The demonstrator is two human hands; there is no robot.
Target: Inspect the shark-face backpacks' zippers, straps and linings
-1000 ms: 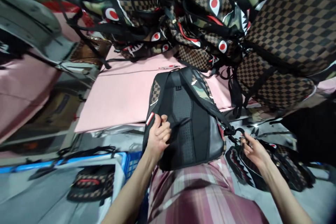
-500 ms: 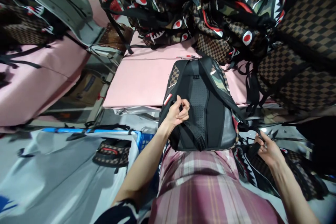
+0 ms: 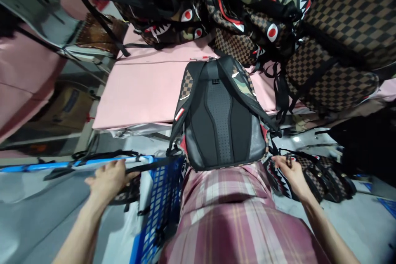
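Observation:
A backpack leans from the pink table onto my lap, its black padded back and shoulder straps facing me. Out at the left, my left hand is closed with its back upward. A black webbing strap runs taut from the bag's lower left corner to that hand; the fingers hide its end. My right hand is beside the bag's lower right corner, fingers curled together near the strap there. Something small and dark shows at those fingers, too unclear to name.
Checkered and camouflage bags with shark faces are piled along the back of the pink table. A blue crate stands left of my lap, beside white sheeting. More bags lie low at the right.
My left hand has moved from the bag's back out to the left, drawing the strap with it. My right hand has come closer to the bag. The view has shifted.

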